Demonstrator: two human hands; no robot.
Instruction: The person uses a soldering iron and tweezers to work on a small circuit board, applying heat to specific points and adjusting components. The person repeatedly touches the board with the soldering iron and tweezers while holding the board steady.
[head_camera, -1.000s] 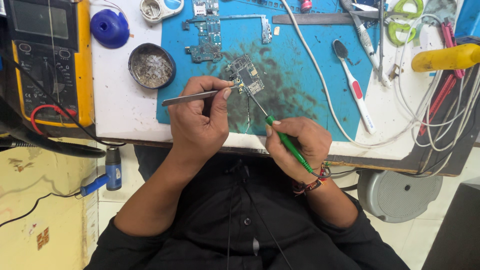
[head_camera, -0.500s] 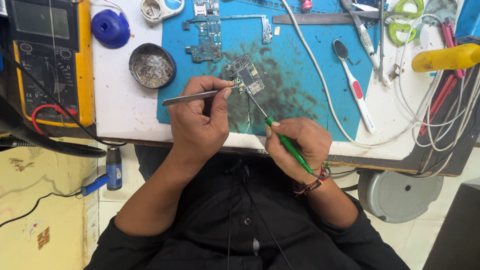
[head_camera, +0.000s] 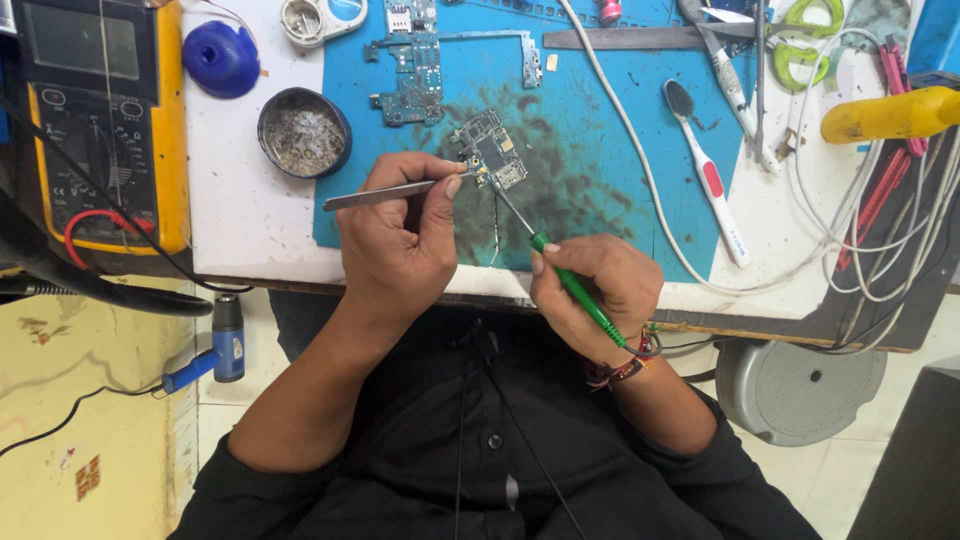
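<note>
Left hand (head_camera: 400, 240) is curled tight around a pair of metal tweezers (head_camera: 385, 193), pinched between thumb and fingers, with the tips pointing right and resting against the edge of a small circuit board (head_camera: 490, 160). Right hand (head_camera: 590, 290) is closed around a thin green-handled tool (head_camera: 575, 290), held pen-style, with its metal tip angled up and left so it lands on the lower end of that same board, just beside the tweezer tips. Can't tell whether the tip is actually touching a component or only the board surface, too small to make out.

Only one view, looking straight down from the head. The small board lies tilted on a blue work mat (head_camera: 600, 170), in a dark, sooty-looking patch near the mat's front edge, right between the two hands.

Around it: a second, longer circuit board (head_camera: 412, 60) lies further back on the mat. A round tin (head_camera: 304, 132) with greyish stuff inside stands just left of the mat, near the left hand. A yellow multimeter (head_camera: 100, 120) is at the far left with a blue dome-shaped thing (head_camera: 220, 58) beside it. A white and red toothbrush (head_camera: 705, 170) lies on the mat's right side, next to a white cable (head_camera: 640, 170) running across. Right wrist has a beaded bracelet (head_camera: 625, 365).
</note>
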